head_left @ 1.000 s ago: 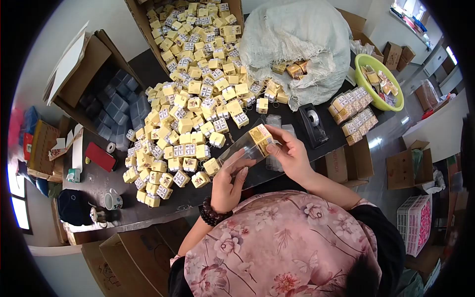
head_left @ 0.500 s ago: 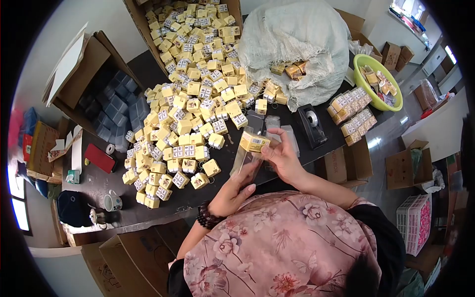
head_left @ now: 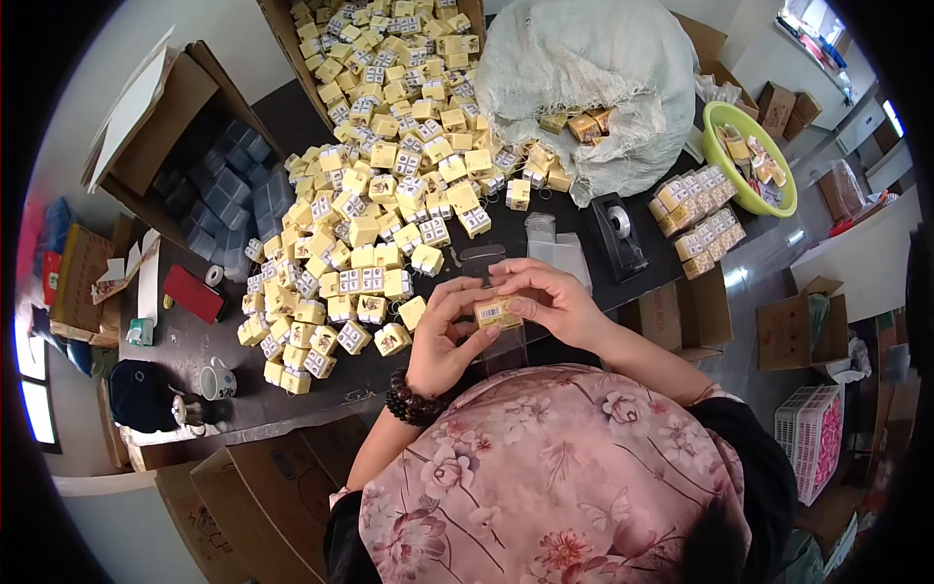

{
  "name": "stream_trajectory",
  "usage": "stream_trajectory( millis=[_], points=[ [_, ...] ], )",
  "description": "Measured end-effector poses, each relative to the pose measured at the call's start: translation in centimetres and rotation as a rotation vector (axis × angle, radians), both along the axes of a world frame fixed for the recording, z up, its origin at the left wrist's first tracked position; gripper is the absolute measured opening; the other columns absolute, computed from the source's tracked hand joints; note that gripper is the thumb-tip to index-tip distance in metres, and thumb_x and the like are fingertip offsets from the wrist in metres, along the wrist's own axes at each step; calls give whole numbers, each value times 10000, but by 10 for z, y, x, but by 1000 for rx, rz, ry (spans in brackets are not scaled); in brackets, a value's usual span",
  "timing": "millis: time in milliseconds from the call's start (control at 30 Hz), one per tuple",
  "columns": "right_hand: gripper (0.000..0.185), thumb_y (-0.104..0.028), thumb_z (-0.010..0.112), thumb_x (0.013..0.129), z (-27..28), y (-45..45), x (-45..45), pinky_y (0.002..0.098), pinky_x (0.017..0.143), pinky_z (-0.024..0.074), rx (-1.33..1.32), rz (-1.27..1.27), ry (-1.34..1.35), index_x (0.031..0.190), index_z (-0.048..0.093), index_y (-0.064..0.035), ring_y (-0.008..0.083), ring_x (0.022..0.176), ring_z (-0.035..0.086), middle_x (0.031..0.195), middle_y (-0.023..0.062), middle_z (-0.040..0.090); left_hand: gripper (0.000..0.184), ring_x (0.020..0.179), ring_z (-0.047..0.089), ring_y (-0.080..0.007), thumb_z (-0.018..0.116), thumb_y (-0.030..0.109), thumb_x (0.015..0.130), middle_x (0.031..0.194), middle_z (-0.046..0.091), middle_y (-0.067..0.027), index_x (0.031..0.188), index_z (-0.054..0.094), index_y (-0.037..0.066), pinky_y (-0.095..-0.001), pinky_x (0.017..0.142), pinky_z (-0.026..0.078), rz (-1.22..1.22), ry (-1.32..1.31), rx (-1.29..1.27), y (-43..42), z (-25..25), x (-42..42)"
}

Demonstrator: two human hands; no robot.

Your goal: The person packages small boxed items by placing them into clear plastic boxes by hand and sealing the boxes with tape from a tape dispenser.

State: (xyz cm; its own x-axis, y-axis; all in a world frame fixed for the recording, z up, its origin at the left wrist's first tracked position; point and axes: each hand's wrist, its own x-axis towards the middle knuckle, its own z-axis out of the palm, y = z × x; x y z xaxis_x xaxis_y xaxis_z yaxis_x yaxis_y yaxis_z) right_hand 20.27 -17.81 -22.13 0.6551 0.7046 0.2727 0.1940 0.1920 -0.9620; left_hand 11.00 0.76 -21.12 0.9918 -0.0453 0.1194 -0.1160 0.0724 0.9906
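Close in front of my body, a small yellow box with a barcode on one face sits between my two hands. My left hand grips it from the left, thumb along its lower edge. My right hand closes on the right side, fingers curled over the top. Clear plastic packaging shows just below the box; how far it wraps the box is hidden by the fingers. Beyond my hands lie flat clear plastic packs on the dark table.
A large heap of yellow-and-white cubes covers the table's left and back. A white woven sack, black tape dispenser, stacked small boxes and a green basin stand right. Clear cases fill a carton at left; a mug is nearby.
Both hands have come together and drawn nearer my body. My left hand, earlier low on the clear packaging, now grips the box too. The view has shifted slightly.
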Motion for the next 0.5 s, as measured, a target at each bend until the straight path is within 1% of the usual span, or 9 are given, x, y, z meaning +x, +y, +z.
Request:
stream_trajectory(
  millis=[33,100,133,200,233,300,333,400,500],
  points=[
    [251,-109,612,932,1,0,1,272,881,496,-2,2,0,1157,554,-15,149,1099,567,1188,87,570,574,1119,554,-172,637,-91,838,1154,493,-82,1337,373,10,-281,863,528,2,0,-2,-3,-2,1],
    [214,-99,631,916,3,0,4,276,888,495,126,5,199,1105,591,-5,159,1098,576,1210,90,567,526,1069,573,-163,649,-81,832,1179,504,-102,1273,375,4,-278,818,536,100,-82,-35,-11,-6,3],
    [214,-99,631,916,5,-1,7,276,888,495,127,6,200,1105,591,-5,159,1098,576,1210,90,567,526,1069,573,-163,649,-81,832,1179,504,-102,1273,375,4,-278,818,536,100,-81,-33,-12,-7,4],
    [178,-59,634,904,13,-5,16,305,920,476,23,93,284,1070,611,3,159,1045,595,1167,91,595,499,1094,561,-199,632,-107,827,1297,470,-176,1198,329,36,-283,823,538,90,-155,-58,-15,-9,5],
    [178,-59,634,904,17,-5,18,305,920,476,25,88,287,1070,611,3,159,1045,595,1167,91,595,499,1094,561,-199,632,-107,827,1297,470,-176,1198,329,36,-283,823,538,85,-152,-56,-15,-9,5],
    [171,-52,658,885,21,-4,21,272,861,487,-148,69,92,1045,641,4,128,987,609,1101,78,623,532,1071,570,-198,637,-117,816,1298,467,-193,1183,289,49,-280,814,536,83,-127,116,-15,-6,6],
    [171,-52,658,885,22,-5,21,272,861,487,-146,63,92,1045,641,4,128,987,609,1101,78,623,532,1071,570,-198,637,-117,816,1298,467,-193,1183,289,49,-280,814,536,77,-127,117,-16,-4,7],
    [153,-45,663,880,22,-7,22,244,813,487,-172,28,74,1023,667,10,108,954,608,1031,67,638,530,1035,595,-176,666,-79,821,1235,518,-159,1201,314,26,-283,790,531,98,-161,134,-18,1,7],
    [153,-31,652,880,17,-14,24,249,819,482,-177,22,132,1025,680,11,120,944,610,1001,72,643,538,1045,597,-184,657,-84,824,1236,526,-139,1250,341,8,-281,808,528,45,-189,171,-21,8,7]
  ],
)
